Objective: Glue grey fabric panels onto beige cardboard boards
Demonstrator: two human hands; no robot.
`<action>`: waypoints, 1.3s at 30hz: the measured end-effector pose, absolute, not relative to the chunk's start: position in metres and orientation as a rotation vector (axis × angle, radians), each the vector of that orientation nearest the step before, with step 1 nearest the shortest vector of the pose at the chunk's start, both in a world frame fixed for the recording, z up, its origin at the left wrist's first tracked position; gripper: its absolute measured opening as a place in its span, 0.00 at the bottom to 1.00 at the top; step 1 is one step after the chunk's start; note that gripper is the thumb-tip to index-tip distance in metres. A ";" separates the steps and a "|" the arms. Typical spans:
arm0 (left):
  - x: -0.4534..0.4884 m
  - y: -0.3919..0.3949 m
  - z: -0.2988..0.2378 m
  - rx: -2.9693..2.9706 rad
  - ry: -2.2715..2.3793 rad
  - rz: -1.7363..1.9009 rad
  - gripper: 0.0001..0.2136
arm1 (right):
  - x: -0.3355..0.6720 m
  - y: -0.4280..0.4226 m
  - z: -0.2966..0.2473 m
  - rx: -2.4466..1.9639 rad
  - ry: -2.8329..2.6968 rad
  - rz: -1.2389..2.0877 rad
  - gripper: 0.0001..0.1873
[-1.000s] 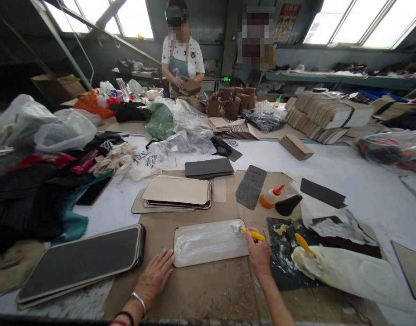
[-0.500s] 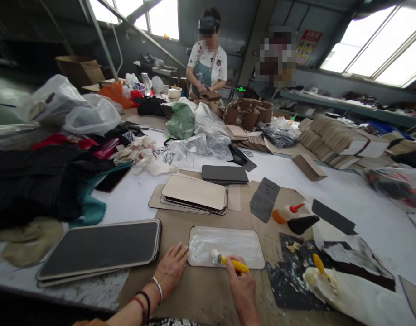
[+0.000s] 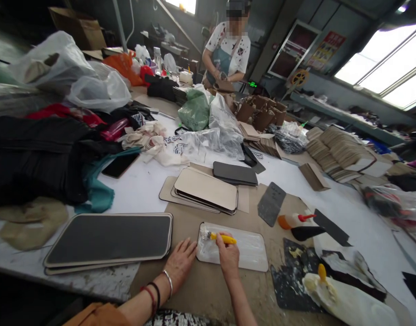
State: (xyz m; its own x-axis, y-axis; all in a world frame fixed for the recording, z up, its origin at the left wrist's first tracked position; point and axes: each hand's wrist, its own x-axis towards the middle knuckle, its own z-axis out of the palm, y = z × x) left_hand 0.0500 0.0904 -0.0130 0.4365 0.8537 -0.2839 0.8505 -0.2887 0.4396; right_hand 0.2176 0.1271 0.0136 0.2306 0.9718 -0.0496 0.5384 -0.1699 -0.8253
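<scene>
My right hand grips a yellow-handled brush, its bristles on the upper left of a rounded rectangular panel coated with wet white paste. Flat on the brown sheet, with fingers stretched, my left hand rests at the panel's left edge. Left of it lies a short stack of dark-faced panels with pale borders. Beyond the coated panel sits a stack of beige panels. To the right, a paste-smeared white container has another yellow-handled tool on it.
A glue bottle with a red tip and a dark paste-stained sheet lie to the right. A phone, dark clothing and plastic bags crowd the left and back. Across the table a person handles brown pieces.
My right hand has moved the brush up and left across the panel, to its upper left corner. The left hand stays flat beside the panel. The camera view has shifted and tilted down.
</scene>
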 end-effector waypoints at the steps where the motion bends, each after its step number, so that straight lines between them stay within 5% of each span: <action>1: 0.050 0.091 -0.011 2.147 1.425 0.005 0.24 | 0.225 0.127 0.013 -1.855 -1.413 0.720 0.20; 5: 0.057 0.090 -0.005 2.057 1.476 0.062 0.23 | 0.269 0.132 0.024 -1.991 -1.496 0.381 0.20; 10: 0.069 0.116 0.004 1.941 1.702 0.347 0.13 | 0.286 0.180 0.033 -2.069 -1.605 0.404 0.20; 14: 0.055 0.181 0.014 1.951 1.957 0.624 0.15 | 0.275 0.230 0.024 -2.065 -1.797 0.396 0.18; 21: 0.012 0.270 0.007 1.748 2.349 0.323 0.24 | 0.269 0.259 0.008 -2.186 -2.018 0.371 0.11; 31: -0.004 0.272 -0.019 1.808 2.322 0.537 0.23 | 0.302 0.344 0.015 -2.248 -2.164 0.230 0.12; 39: -0.003 0.230 0.017 1.696 2.147 0.816 0.21 | 0.302 0.424 0.009 -1.991 -2.462 0.209 0.08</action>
State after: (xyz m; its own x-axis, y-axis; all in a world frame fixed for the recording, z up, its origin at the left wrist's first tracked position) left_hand -0.0026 0.2305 0.0169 -0.2679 0.9560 0.1199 0.7942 0.1486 0.5892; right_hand 0.3022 0.4240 0.0087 -0.2124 0.9713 -0.1074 0.9755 0.2042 -0.0821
